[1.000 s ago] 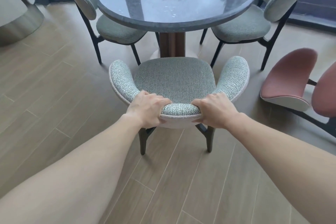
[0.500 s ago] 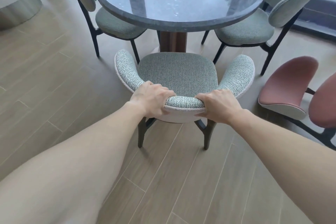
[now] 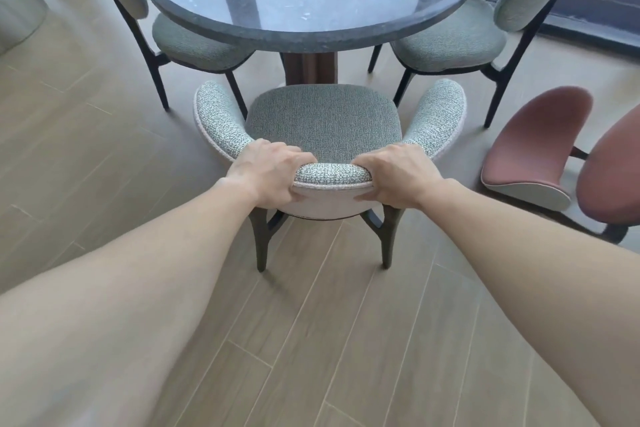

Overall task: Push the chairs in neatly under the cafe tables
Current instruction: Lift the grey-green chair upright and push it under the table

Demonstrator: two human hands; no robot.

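1. Left green chair (image 3: 194, 42): its seat sits partly beneath the round table (image 3: 311, 35) rim, with the backrest outboard. Judged already pushed in.
2. Left hand (image 3: 268, 175): closed over the top edge of the backrest (image 3: 332, 177) of the near chair (image 3: 322, 121), fingers wrapped over the front face and thumb pressed on the rear shell. It holds the backrest and nothing else.
3. Near chair: stands on the wood floor (image 3: 104, 149) directly between the person and the table pedestal (image 3: 310, 68). The front edge of the seat lies near the table rim, but most of the seat is not yet under the top.
4. Governing relation: the table lies straight ahead of the grip, along the chair's back-to-front axis. That axis appears aligned with the pedestal, so the push is judged to need equal forward force from both hands. Neither hand is noticeably nearer the table.
5. Right hand (image 3: 398, 177): closed on the same backrest edge in a mirrored hold, well apart from the left hand.
6. Right green chair (image 3: 450, 42): seat partly under the rim. The near chair's curved wings must pass between the two neighbours' legs.
7. Pink chair (image 3: 540, 146): stands well to the right, clear of this table.
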